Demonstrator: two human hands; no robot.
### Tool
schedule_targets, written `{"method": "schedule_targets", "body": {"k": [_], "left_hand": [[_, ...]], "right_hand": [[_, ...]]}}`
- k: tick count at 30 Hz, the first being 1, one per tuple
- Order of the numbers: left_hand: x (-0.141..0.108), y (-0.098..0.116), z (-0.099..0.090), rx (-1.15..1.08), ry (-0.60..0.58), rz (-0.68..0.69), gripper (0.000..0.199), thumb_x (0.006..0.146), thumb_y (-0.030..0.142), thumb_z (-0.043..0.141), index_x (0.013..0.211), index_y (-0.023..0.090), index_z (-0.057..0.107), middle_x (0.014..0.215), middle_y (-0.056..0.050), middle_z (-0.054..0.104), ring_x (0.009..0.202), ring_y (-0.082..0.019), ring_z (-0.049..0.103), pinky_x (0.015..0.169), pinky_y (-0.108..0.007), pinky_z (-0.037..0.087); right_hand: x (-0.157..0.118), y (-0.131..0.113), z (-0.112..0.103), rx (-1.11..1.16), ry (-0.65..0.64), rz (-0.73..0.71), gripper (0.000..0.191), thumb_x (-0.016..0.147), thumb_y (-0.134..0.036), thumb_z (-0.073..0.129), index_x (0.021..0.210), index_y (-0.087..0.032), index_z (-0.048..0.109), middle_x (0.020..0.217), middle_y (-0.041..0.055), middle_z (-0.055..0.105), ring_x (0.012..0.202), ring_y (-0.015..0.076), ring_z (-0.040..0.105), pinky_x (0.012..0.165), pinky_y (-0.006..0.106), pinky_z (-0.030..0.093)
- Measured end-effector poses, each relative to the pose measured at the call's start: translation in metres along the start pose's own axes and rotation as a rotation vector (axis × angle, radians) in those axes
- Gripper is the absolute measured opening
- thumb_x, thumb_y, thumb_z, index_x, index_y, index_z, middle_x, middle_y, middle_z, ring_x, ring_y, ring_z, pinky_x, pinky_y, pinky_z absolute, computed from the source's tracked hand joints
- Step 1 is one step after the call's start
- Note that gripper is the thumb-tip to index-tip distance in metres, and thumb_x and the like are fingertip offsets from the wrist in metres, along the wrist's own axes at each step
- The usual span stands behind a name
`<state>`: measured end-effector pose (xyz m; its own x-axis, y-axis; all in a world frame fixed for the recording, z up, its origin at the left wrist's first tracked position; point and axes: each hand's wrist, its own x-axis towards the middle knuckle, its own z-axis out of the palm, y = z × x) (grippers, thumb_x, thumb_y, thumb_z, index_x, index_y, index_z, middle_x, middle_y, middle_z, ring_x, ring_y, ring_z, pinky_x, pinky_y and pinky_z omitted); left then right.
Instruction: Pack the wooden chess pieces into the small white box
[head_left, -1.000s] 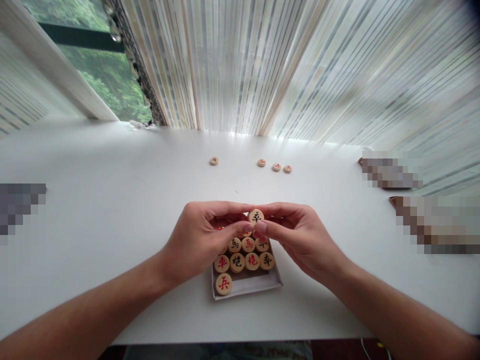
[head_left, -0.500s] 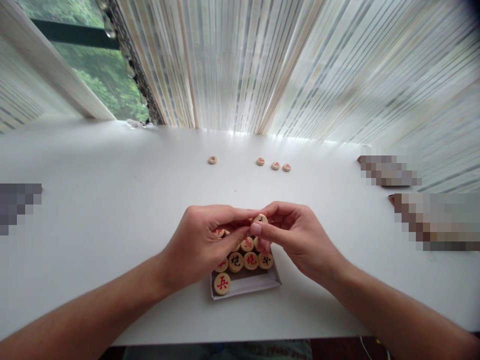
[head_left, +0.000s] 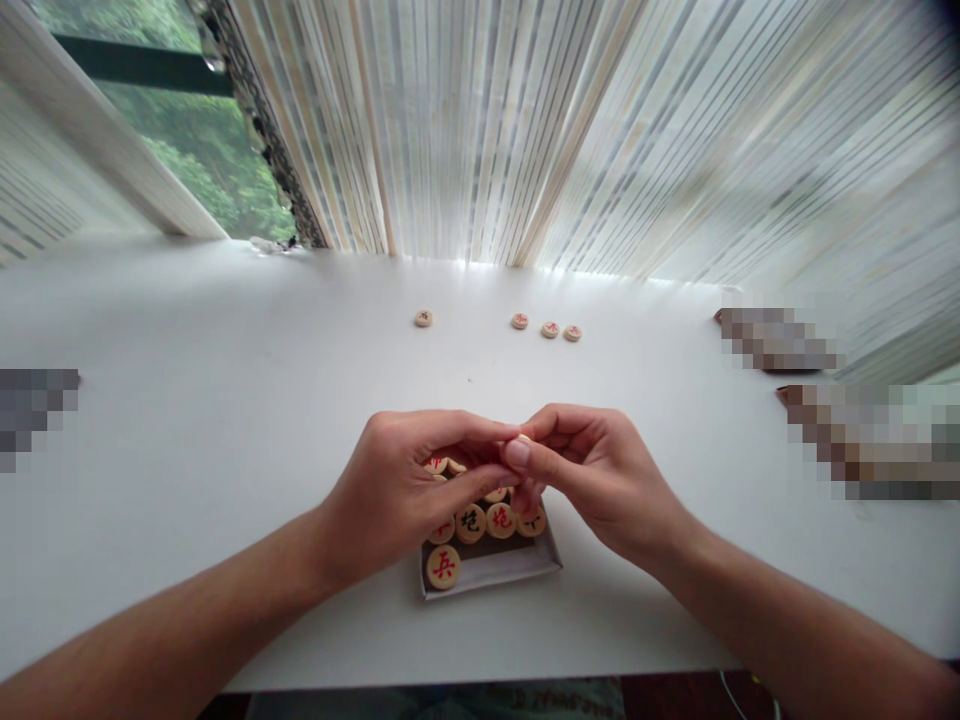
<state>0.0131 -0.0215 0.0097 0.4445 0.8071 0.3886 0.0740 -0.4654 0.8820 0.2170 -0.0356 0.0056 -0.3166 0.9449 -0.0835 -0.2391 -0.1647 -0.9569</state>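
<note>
My left hand (head_left: 405, 470) and my right hand (head_left: 589, 455) meet above an open box (head_left: 502, 575). Between their fingertips they pinch one xiangqi piece (head_left: 523, 438), of which only a pale edge shows. Below, the box holds several round wooden xiangqi pieces with red or black characters. A red-marked piece (head_left: 443, 567) lies alone in the front row at the left. Behind it stands a row with a black-marked piece (head_left: 471, 523) and a red-marked piece (head_left: 501, 520). My fingers hide much of the back rows.
On the white table (head_left: 187, 420), a black-marked piece (head_left: 424, 318) lies farther back. To its right are three red-marked pieces (head_left: 550, 329). Blurred-out objects (head_left: 780, 340) stand at the right edge, another (head_left: 34, 410) at the left. A striped curtain (head_left: 450, 130) hangs behind the table.
The piece between my fingertips has tilted, so its black-marked face no longer shows. My hands have stayed almost in place over the box.
</note>
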Motion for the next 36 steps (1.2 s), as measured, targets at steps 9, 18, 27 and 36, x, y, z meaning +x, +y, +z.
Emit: {"method": "schedule_targets", "body": {"k": [9, 18, 27, 36], "left_hand": [[0.001, 0.0, 0.001, -0.042, 0.039, -0.057, 0.022, 0.088, 0.008, 0.082, 0.106, 0.019, 0.087, 0.095, -0.004, 0.088, 0.084, -0.019, 0.085, 0.079, -0.022, 0.069], [-0.002, -0.002, -0.003, -0.023, 0.08, -0.05, 0.024, 0.087, 0.01, 0.084, 0.107, 0.022, 0.088, 0.101, -0.004, 0.088, 0.091, -0.019, 0.084, 0.086, -0.023, 0.068], [0.0, -0.003, -0.003, 0.006, 0.106, -0.033, 0.021, 0.09, 0.011, 0.08, 0.107, 0.02, 0.086, 0.101, -0.005, 0.087, 0.089, -0.019, 0.083, 0.087, -0.028, 0.069], [0.0, -0.007, 0.0, -0.069, 0.171, -0.087, 0.016, 0.088, 0.013, 0.085, 0.103, 0.018, 0.085, 0.099, -0.004, 0.087, 0.089, -0.017, 0.084, 0.086, -0.023, 0.069]], "right_hand": [[0.0, -0.002, 0.0, -0.031, -0.005, -0.018, 0.027, 0.077, -0.036, 0.098, 0.085, -0.017, 0.081, 0.069, 0.0033, 0.08, 0.055, 0.0177, 0.077, 0.053, 0.024, 0.065], [-0.002, -0.004, -0.001, 0.008, -0.05, -0.038, 0.027, 0.076, -0.031, 0.099, 0.097, -0.019, 0.087, 0.076, 0.0046, 0.082, 0.064, 0.0167, 0.079, 0.064, 0.023, 0.068], [-0.001, -0.001, -0.008, -0.295, 0.004, -0.259, 0.023, 0.089, -0.033, 0.089, 0.109, -0.023, 0.088, 0.093, 0.0086, 0.085, 0.083, 0.0228, 0.081, 0.076, 0.034, 0.069], [-0.002, 0.01, -0.013, -0.376, 0.116, -0.436, 0.031, 0.086, -0.018, 0.09, 0.115, -0.026, 0.084, 0.103, 0.005, 0.085, 0.089, 0.0217, 0.082, 0.086, 0.037, 0.072]]}}
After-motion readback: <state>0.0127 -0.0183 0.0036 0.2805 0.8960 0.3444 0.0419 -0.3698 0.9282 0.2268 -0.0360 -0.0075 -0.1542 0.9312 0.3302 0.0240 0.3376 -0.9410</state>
